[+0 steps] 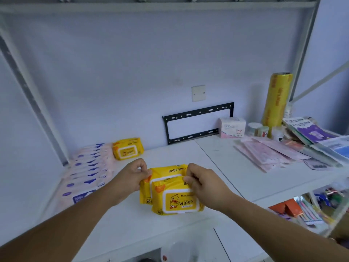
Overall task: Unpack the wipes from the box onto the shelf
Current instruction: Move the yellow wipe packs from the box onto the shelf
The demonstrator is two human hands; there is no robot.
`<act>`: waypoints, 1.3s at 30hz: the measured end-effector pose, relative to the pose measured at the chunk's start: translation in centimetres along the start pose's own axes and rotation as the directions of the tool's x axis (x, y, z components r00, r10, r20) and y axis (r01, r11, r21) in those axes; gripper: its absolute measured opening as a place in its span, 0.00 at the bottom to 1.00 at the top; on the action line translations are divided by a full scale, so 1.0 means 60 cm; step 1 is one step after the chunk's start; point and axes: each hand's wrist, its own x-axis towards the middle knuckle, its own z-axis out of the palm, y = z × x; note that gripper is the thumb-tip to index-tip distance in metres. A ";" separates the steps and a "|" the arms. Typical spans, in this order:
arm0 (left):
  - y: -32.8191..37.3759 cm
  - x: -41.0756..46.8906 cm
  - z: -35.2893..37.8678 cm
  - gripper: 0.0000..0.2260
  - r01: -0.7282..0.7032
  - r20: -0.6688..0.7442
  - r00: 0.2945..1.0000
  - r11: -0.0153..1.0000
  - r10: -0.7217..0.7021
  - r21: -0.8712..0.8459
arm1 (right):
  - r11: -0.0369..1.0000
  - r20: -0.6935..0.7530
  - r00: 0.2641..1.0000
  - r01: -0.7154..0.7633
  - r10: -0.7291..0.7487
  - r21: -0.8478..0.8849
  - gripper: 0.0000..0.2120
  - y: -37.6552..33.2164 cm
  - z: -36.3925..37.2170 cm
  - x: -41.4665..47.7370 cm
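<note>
Left hand [132,176] pinching the rear baby wipes pack [166,172] at its top corner, right hand [204,184] gripping the front pack [175,201] along the top, both yellow and upright on the white shelf [170,229], third yellow pack [127,148] by the wall.

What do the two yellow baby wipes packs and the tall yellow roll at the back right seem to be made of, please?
The yellow baby wipes packs: soft glossy plastic film, creased, with a stiffer white plastic lid. The tall yellow roll: probably thin plastic wrap, shiny with printed lettering.
</note>
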 end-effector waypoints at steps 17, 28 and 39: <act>-0.109 0.233 -0.170 0.09 0.147 -0.126 0.983 0.984 -0.134 0.102 | 0.993 0.086 0.996 -0.042 0.033 0.110 0.15 0.097 0.181 0.289; -0.147 0.369 -0.248 0.12 0.222 -0.220 0.962 0.938 -0.165 0.268 | 0.982 0.163 0.987 -0.025 -0.007 0.189 0.12 0.145 0.290 0.458; -0.145 0.441 -0.339 0.10 0.160 -0.205 0.979 0.542 0.022 0.825 | 0.986 0.100 0.995 -0.016 -0.001 0.166 0.11 0.125 0.366 0.547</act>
